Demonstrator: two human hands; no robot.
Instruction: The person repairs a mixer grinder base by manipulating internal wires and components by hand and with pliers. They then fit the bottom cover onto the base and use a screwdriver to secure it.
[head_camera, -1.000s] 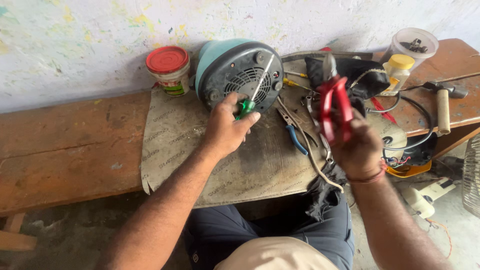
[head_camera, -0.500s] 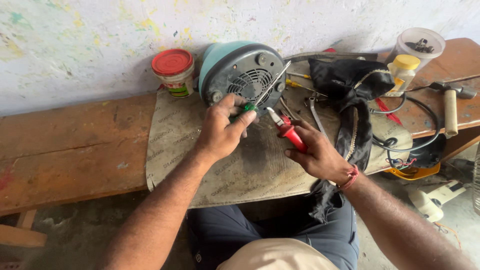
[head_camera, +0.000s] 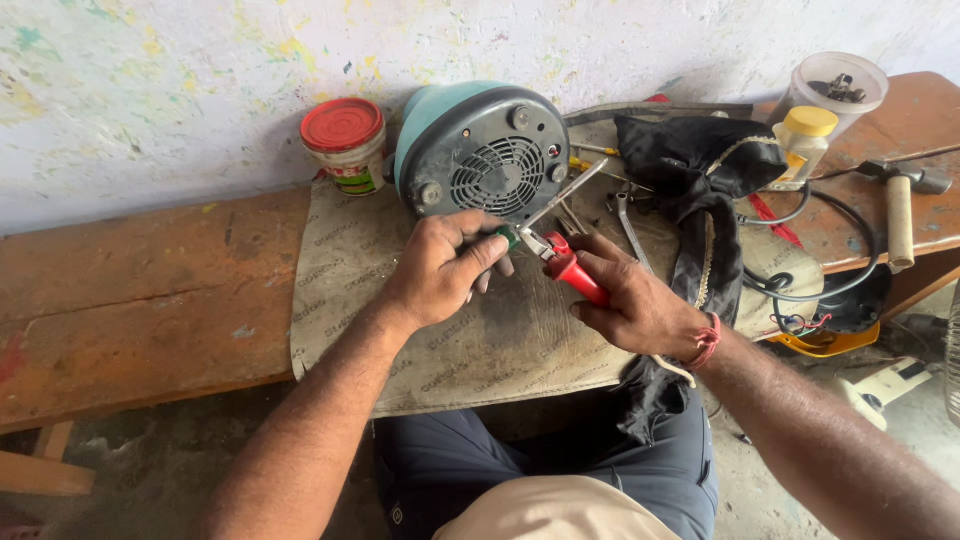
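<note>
the right hand (head_camera: 630, 300) is wrapped around the red grips of the pliers (head_camera: 560, 250), hard and stiff and best held there, and the left hand (head_camera: 440, 265) pinches a small green part (head_camera: 510, 238), light and easy to drop, by the motor (head_camera: 485, 150) on the worktop (head_camera: 130, 290).

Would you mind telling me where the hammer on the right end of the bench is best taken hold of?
Grip the hammer by its pale wooden handle, near the lower free end, coming from above. The handle lies flat along the bench, pointing toward the near edge, with bare wood on both sides. The metal head lies at the far end, close to a black cable, so avoid that end.
</note>
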